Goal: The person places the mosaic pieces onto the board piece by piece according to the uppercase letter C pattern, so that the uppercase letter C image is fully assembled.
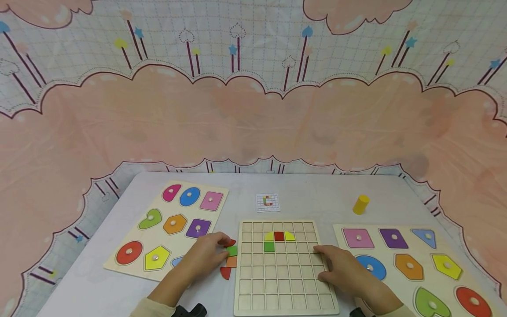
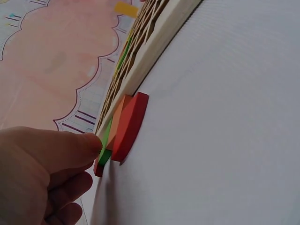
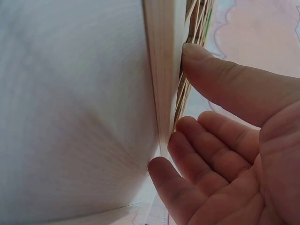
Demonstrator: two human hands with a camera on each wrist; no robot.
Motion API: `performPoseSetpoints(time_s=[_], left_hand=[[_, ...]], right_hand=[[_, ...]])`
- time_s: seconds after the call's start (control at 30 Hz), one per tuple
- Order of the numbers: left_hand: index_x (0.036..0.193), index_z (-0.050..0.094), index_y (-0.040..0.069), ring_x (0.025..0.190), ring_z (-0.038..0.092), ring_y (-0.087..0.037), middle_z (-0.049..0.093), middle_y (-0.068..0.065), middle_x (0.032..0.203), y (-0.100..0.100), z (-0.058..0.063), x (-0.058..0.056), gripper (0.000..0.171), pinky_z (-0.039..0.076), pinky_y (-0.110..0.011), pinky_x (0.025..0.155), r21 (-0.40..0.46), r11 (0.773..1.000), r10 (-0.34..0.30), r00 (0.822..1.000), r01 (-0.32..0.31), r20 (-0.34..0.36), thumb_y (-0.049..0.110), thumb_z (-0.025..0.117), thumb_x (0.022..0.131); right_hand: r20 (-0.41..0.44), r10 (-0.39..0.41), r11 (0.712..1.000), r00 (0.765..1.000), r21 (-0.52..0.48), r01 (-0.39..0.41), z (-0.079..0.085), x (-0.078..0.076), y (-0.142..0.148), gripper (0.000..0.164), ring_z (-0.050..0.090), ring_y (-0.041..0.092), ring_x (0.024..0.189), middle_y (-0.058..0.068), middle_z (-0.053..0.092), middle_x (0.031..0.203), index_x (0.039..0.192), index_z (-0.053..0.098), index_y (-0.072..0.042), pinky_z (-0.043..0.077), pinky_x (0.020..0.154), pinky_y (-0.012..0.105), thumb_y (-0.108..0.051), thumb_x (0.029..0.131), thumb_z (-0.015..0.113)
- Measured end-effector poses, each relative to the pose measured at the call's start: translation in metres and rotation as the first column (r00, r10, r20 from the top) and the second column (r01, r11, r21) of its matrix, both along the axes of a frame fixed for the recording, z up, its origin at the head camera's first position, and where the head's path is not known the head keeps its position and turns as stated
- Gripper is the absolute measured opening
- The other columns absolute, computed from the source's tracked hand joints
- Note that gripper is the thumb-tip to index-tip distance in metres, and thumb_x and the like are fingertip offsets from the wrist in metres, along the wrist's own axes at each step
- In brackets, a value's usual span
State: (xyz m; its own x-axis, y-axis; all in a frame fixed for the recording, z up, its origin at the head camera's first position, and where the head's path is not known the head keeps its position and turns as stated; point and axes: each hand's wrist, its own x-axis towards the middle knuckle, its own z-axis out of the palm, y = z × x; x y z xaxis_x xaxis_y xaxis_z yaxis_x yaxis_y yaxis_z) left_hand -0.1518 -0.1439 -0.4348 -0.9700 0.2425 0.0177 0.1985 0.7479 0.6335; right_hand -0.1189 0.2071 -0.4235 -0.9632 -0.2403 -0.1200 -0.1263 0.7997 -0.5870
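Observation:
My left hand [image 1: 206, 255] is at a short column of loose pieces beside the board's left edge, its thumb and index fingertip right at the green square [image 1: 232, 251] and the upper red curved piece [image 1: 232, 242]. I cannot tell whether it pinches one. Below them lie an orange square [image 1: 231, 262] and another red curved piece [image 2: 131, 129]. The wooden grid board [image 1: 277, 286] holds a red square [image 1: 279, 236] between two yellow curved pieces [image 1: 290, 237], with a green square [image 1: 269, 247] under the left one. My right hand [image 1: 348, 268] rests loosely on the board's right edge, fingers relaxed.
A small pattern card [image 1: 268, 202] lies behind the board. Knobbed shape puzzles flank it, the left puzzle [image 1: 158, 237] and the right puzzle [image 1: 388, 242], partly under my forearms. A yellow cylinder [image 1: 361, 204] stands at the back right of the white table [image 1: 317, 193].

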Motion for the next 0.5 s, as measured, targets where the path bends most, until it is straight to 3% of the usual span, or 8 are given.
performPoseSetpoints(time_s=[0.5], left_hand=[[0.102,0.071,0.009,0.094,0.063,-0.018,0.068,0.005,0.094,0.0009,-0.0003,0.0012,0.021,0.054,-0.043,0.09,-0.031,0.999,-0.008,1.0,0.009,0.02,0.007,0.08,0.083]], right_hand=[[0.019,-0.011,1.0,1.0,-0.001,0.011,0.0014,0.0004,-0.0013,0.059,0.051,0.036,0.128,0.011,0.061,0.132,0.13,0.062,-0.005,0.041,0.105,0.055,-0.009,0.076,0.086]])
